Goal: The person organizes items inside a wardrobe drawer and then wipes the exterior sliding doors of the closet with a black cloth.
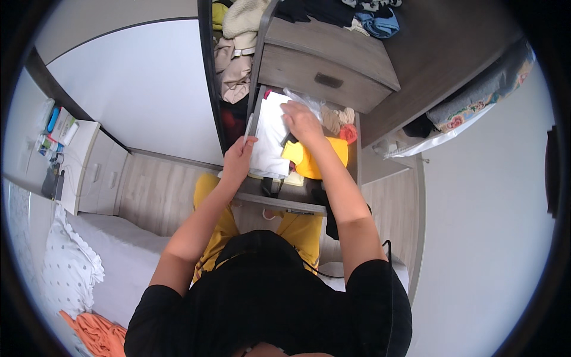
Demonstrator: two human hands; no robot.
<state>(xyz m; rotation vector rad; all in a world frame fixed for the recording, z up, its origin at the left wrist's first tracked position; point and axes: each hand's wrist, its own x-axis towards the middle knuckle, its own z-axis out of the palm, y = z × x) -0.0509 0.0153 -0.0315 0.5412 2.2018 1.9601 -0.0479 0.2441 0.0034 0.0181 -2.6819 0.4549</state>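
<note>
In front of me a grey wooden drawer point(303, 207) is pulled out. A flat white garment point(269, 134) lies along its left side. My left hand point(238, 158) is at the drawer's left wall, gripping a thin pale object point(249, 127) seen edge-on; what it is cannot be told. My right hand point(303, 122) reaches over the white garment, fingers bent and fingertips at its upper right part, with nothing visible in its grasp. Beneath my right forearm sits a bright yellow garment point(310, 163). Rolled beige fabric point(330, 119) and a red-orange fabric bundle point(349, 133) lie at the right.
A closed drawer point(321, 73) juts out above the open one. Folded clothes point(236, 67) fill the compartment at left. Hanging clothes point(473, 107) are at right. A black cloth point(332, 227) hangs by the drawer's front corner. A bed point(120, 250) stands behind on the left.
</note>
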